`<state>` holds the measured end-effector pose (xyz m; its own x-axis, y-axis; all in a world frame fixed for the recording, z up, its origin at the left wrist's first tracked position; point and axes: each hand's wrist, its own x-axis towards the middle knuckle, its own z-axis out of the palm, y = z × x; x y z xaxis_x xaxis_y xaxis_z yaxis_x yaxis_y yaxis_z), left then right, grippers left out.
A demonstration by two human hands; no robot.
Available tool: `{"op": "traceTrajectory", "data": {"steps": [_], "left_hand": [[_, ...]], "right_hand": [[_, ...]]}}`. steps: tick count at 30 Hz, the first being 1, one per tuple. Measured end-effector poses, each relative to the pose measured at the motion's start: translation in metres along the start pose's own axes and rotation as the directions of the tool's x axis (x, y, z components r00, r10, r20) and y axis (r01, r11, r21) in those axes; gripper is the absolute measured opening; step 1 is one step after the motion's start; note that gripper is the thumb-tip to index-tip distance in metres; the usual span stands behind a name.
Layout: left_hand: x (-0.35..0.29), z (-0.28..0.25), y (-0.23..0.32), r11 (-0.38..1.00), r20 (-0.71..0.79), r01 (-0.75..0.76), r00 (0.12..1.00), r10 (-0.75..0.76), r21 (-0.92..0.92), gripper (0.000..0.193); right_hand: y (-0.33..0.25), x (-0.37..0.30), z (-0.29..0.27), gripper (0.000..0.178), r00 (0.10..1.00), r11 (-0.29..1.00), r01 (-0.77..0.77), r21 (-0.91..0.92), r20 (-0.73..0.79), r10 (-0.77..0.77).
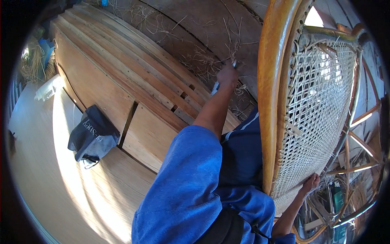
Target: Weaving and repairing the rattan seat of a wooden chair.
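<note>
A woven cane panel in a varnished wooden frame stands tilted on my right, close against my body. My left hand reaches down and forward over the floor, closed around a slim tool. A pale tip shows past its far side, and a blue-white end shows behind the wrist. Loose cane strands lie just beyond that hand. At the lower edge of the weave, my right hand is closed with its fingers curled; what they hold is too small to make out.
A slatted wooden piece with plywood sides lies along the left. A black drawstring pouch rests beside it on a pale board. Cane scraps litter the dark floor. Rattan frame poles stand at the far right.
</note>
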<state>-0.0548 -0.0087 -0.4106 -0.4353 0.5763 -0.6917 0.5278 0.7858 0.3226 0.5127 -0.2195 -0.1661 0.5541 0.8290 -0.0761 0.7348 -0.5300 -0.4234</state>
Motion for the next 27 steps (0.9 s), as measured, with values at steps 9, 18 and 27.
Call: {"op": "traceTrajectory", "data": {"steps": [9, 18, 27], "left_hand": [[-0.018, -0.011, -0.063, 0.580, 0.191, 0.272, 0.961, -0.199, -0.768, 0.020], [-0.054, -0.069, -0.044, 0.239, 0.342, 0.334, 0.940, -0.009, -0.912, 0.009], [-0.064, -0.082, -0.040, 0.322, 0.338, 0.358, 0.934, -0.117, -0.877, 0.008]], "right_hand": [[-0.028, 0.006, 0.004, 0.023, 0.998, 0.993, -0.045, -0.108, 0.040, 0.050], [-0.053, 0.003, 0.011, 0.026, 0.994, 0.984, -0.110, -0.137, -0.009, 0.110], [-0.085, -0.005, 0.009, 0.031, 1.000, 0.925, -0.013, -0.380, 0.011, 0.019]]}}
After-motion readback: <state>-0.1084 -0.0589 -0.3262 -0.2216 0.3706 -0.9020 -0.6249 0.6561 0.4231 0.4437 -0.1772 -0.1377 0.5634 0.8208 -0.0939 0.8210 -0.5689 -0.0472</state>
